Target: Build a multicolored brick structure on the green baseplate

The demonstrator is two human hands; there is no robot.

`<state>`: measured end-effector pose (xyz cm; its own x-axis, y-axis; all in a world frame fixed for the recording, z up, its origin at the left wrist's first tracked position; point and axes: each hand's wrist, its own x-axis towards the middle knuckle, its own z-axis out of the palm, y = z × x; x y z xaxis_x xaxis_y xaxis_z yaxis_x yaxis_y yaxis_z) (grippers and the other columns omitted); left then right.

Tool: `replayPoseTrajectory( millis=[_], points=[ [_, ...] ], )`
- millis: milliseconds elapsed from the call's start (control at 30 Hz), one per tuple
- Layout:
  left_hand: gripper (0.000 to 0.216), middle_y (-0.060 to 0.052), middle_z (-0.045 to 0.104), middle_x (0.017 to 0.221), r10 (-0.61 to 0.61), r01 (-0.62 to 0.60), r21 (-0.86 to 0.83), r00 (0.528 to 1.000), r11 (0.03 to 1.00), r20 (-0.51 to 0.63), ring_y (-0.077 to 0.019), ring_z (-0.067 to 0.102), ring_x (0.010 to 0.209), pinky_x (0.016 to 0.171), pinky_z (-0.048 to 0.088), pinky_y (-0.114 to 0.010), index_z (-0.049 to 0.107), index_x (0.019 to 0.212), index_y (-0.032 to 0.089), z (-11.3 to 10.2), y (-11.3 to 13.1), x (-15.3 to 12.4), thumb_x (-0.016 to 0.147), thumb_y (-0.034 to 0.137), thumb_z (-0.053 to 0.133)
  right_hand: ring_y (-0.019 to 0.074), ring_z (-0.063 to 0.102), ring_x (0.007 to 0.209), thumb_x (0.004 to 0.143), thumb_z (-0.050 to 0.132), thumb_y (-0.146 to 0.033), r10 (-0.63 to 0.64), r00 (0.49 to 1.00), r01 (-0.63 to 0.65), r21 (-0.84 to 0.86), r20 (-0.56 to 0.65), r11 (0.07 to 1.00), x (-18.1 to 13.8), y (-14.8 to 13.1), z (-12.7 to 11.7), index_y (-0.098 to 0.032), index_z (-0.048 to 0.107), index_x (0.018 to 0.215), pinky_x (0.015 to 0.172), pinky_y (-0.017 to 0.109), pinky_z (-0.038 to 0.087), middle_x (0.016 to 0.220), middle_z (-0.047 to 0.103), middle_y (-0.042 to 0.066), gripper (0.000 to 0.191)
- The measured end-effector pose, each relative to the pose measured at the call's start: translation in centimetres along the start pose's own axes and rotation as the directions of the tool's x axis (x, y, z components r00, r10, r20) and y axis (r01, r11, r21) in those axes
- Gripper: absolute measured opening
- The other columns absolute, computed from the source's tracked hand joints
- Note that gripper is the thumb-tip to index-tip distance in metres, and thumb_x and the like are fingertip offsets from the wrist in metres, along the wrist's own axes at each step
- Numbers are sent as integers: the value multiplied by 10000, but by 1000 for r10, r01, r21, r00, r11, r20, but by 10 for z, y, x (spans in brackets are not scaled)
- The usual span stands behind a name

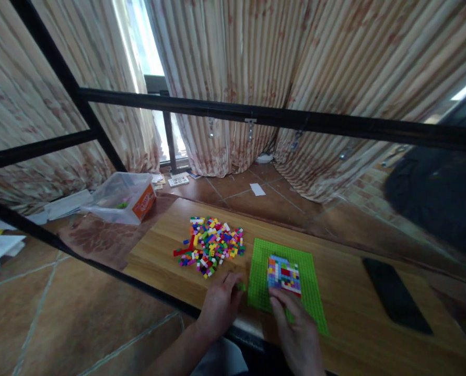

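A green studded baseplate (317,292) lies on the table, bearing a low multicoloured build of toy bricks (283,271). My right hand (298,329) is over the plate's near part, its fingers closed at the near left corner of the build; what they pinch, if anything, is hidden. Left of the plate, my left hand (220,303) is low over the tabletop, thumb and forefinger closed about a small green toy brick (241,286), somewhat blurred. Beyond that hand spreads a pile of loose toy bricks (213,243) in many colours.
The wooden table (346,303) carries a dark flat slab (396,295) at right. A clear plastic box (115,196) with an orange label stands on the floor at left. Black metal bars (217,107) cross beyond the table, before patterned curtains (233,47). Papers lie on the tiled floor.
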<state>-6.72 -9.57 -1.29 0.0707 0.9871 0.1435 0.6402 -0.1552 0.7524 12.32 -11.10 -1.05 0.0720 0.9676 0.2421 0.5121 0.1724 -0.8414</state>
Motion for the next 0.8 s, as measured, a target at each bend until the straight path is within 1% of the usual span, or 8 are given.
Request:
replayPoseTrajectory(
  millis=[100, 233, 367, 533, 600, 633, 700, 800],
  points=[
    [451, -47, 682, 1086, 55, -38, -148, 992, 988, 116, -193, 645, 990, 885, 535, -316, 579, 1182, 238, 2, 11, -10, 779, 50, 503, 242, 679, 1025, 890, 549, -375, -63, 991, 63, 4, 121, 998, -12, -1, 15, -276, 705, 1091, 885, 393, 566, 1121, 710, 78, 274],
    [508, -56, 690, 1096, 39, 2, -238, 985, 971, 168, -195, 648, 1011, 914, 531, -319, 566, 1237, 233, 3, 21, -15, 771, 44, 502, 226, 694, 995, 899, 533, -307, -102, 964, 94, 45, 245, 995, -14, 5, 19, -293, 692, 1117, 844, 344, 585, 1093, 720, 60, 270],
    [509, -55, 694, 1080, 23, 35, -302, 982, 953, 186, -195, 653, 1004, 922, 530, -320, 576, 1231, 231, 5, 20, -13, 762, 41, 512, 224, 692, 990, 908, 511, -283, -97, 960, 93, 25, 264, 995, -13, 10, 13, -282, 689, 1117, 844, 341, 582, 1078, 721, 64, 274],
    [518, -43, 697, 1037, 38, 24, -336, 983, 941, 178, -184, 658, 970, 910, 536, -316, 582, 1223, 232, 12, 16, -11, 753, 27, 514, 208, 693, 991, 914, 498, -267, -119, 956, 128, -18, 269, 992, -14, 13, 11, -265, 677, 1131, 852, 325, 579, 1085, 722, 61, 281],
    [500, -41, 698, 1010, 41, 15, -325, 986, 946, 164, -178, 663, 935, 878, 547, -308, 583, 1220, 229, 14, 15, -9, 762, 37, 521, 202, 696, 978, 919, 493, -270, -132, 959, 144, -29, 251, 989, -14, 13, 10, -258, 678, 1120, 843, 318, 581, 1079, 724, 63, 273],
    [483, -45, 698, 1008, 43, 7, -314, 987, 949, 152, -176, 665, 924, 867, 551, -307, 582, 1221, 224, 15, 14, -8, 773, 50, 526, 202, 697, 969, 921, 492, -276, -134, 966, 146, -39, 221, 988, -14, 14, 9, -257, 681, 1106, 840, 322, 582, 1073, 725, 65, 266],
    [441, -59, 695, 1034, 50, -14, -282, 991, 959, 122, -180, 666, 939, 872, 555, -317, 583, 1220, 219, 14, 9, -5, 806, 77, 522, 209, 696, 964, 925, 496, -300, -125, 984, 134, -71, 125, 988, -9, 15, 5, -257, 690, 1074, 845, 345, 581, 1069, 724, 69, 249],
    [375, -81, 690, 1086, 72, -61, -207, 996, 976, 46, -201, 666, 990, 894, 559, -357, 601, 1188, 210, 11, -3, 1, 841, 109, 504, 229, 669, 1031, 923, 513, -354, -92, 996, 90, -122, -16, 988, 6, 18, -9, -266, 698, 1046, 902, 398, 556, 1110, 705, 71, 239]
  ],
)
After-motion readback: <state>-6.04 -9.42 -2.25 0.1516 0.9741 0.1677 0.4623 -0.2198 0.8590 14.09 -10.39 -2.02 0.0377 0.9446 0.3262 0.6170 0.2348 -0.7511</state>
